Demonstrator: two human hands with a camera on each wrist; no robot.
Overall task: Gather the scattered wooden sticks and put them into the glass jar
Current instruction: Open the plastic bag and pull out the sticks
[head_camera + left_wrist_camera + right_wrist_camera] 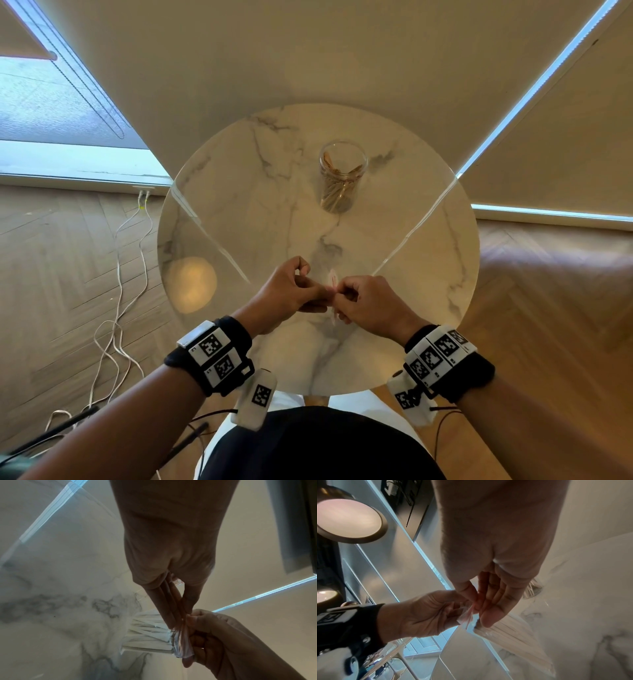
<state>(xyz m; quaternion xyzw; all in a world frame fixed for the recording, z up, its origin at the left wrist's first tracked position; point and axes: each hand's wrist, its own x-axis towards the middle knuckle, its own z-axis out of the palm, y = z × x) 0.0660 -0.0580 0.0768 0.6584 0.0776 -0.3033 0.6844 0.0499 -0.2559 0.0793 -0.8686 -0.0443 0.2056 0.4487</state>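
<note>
Both hands meet at the table's (212,192) 6 o'clock edge. The left hand (291,291) and right hand (366,305) pinch a small clear bag (467,615) of sticks (513,632). The glass jar (342,178), with sticks inside, stands toward 12 o'clock.

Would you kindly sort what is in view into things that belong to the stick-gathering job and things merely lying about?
Belongs to the job:
- glass jar, already holding sticks
- clear bag of pale sticks
- left hand and right hand, both pinching the bag's top

Just lying about:
- marble table
- white cables on the floor
- window blinds
</note>
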